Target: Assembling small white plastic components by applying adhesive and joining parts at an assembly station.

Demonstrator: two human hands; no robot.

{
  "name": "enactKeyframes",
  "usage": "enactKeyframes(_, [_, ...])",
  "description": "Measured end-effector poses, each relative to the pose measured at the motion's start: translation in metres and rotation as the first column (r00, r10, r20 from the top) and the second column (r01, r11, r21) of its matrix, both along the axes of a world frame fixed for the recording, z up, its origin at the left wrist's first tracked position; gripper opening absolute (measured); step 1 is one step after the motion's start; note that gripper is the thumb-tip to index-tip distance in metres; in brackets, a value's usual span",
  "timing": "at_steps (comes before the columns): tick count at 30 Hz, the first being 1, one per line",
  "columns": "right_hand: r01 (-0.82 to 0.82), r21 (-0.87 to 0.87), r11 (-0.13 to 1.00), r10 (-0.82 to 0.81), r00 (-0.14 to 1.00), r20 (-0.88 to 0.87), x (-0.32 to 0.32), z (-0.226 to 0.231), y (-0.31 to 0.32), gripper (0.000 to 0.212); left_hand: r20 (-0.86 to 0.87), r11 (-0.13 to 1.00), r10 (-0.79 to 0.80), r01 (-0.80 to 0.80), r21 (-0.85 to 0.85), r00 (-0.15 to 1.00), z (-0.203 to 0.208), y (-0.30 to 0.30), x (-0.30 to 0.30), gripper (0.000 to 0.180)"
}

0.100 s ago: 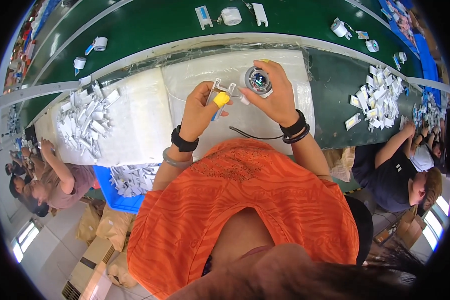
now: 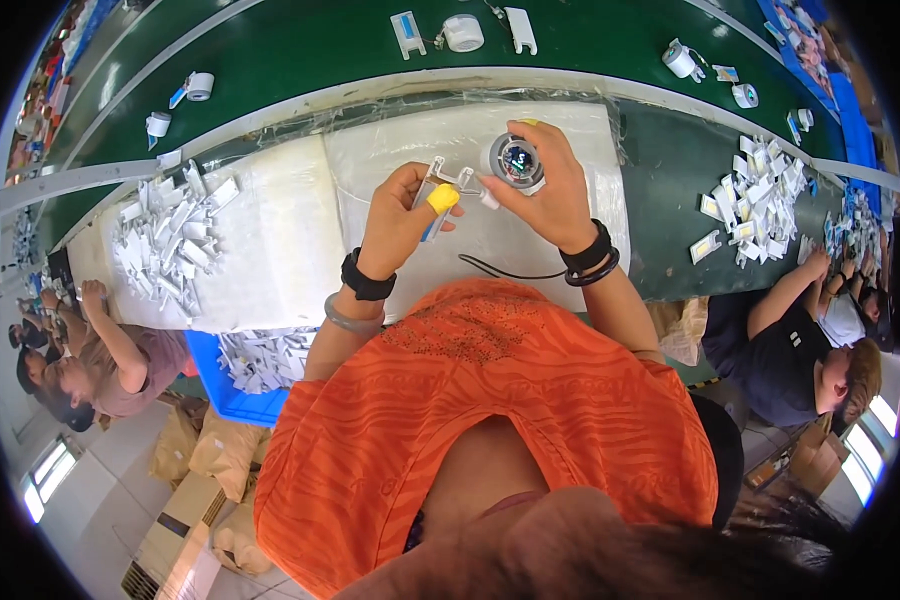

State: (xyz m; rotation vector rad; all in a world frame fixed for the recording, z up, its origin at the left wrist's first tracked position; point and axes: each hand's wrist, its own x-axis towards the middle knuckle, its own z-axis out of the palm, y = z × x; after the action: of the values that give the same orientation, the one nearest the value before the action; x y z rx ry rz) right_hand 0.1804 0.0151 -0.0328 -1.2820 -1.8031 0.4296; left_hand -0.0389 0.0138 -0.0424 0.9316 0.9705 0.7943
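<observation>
My left hand (image 2: 397, 220), a yellow cover on its thumb, grips a white plastic bracket (image 2: 437, 169) with a blue strip along its lower part. The bracket's forked end points away from me. In my right hand (image 2: 560, 190) is a round white-and-grey housing (image 2: 498, 158), its dark glassy face turned up and showing small parts inside. Between the hands, the right thumb and fingertip meet a small white piece (image 2: 488, 199) beside the bracket; whether a wire joins it to the housing I cannot tell. Both hands are raised over the plastic-covered worktable (image 2: 390, 140).
White brackets lie heaped on the left (image 2: 170, 240) and on the right (image 2: 755, 200). A blue bin (image 2: 215, 375) of similar parts stands below left. Beyond the table edge runs a green conveyor (image 2: 330, 40) carrying round housings. A black strap (image 2: 510, 270) lies near me. Co-workers sit at both sides.
</observation>
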Motion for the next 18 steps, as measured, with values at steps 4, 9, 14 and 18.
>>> enactKeyframes(4, [-0.01, -0.115, 0.993, 0.002, 0.998, -0.069, -0.004, -0.005, 0.007, 0.061, -0.01, 0.999, 0.015, -0.015, -0.046, 1.0, -0.002, 0.009, -0.003, 0.022])
enactKeyframes(9, [-0.046, -0.062, 0.997, 0.048, 0.998, 0.032, -0.01, -0.014, 0.033, 0.061, -0.055, 0.999, 0.025, -0.027, -0.031, 0.998, -0.016, 0.025, -0.013, 0.022])
enactKeyframes(14, [-0.111, -0.146, 0.983, 0.112, 0.994, 0.0, -0.027, -0.029, 0.072, 0.059, -0.081, 0.997, 0.064, -0.067, -0.032, 0.995, -0.03, 0.056, -0.03, 0.022])
enactKeyframes(18, [-0.191, -0.073, 0.979, 0.192, 0.981, 0.016, -0.049, -0.052, 0.13, 0.056, -0.062, 0.99, 0.127, -0.131, -0.061, 0.99, -0.056, 0.109, -0.058, 0.02])
